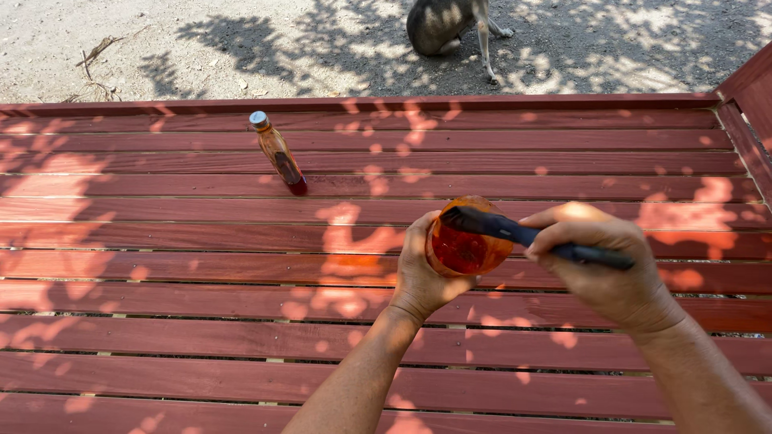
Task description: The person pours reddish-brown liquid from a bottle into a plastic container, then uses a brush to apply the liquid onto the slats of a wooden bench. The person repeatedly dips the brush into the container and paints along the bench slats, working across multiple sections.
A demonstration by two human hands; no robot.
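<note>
Head view looks down on a red-brown slatted wooden deck (161,265) that fills most of the frame, dappled with leaf shadow and patches of sun. Beyond its far raised edge lies pale sandy ground (241,48), where the hindquarters of a grey animal (442,24) show at the top of the frame, its head out of view. A raised side rail (748,88) of the same red wood runs along the right.

Above the slats, the left hand (418,273) grips a small clear cup of orange-red liquid (468,239) from the left, fingers wrapped round its side, the cup tilted so its mouth faces the camera. The right hand (611,265) is closed round the dark handle of a paintbrush (515,233), fingers curled tight on it; the black bristles lie across the cup's rim at its upper left.

Farther off on the deck, well apart from both hands, a slim bottle (277,161) with a silver cap stands, holding a little dark red liquid at its base.
</note>
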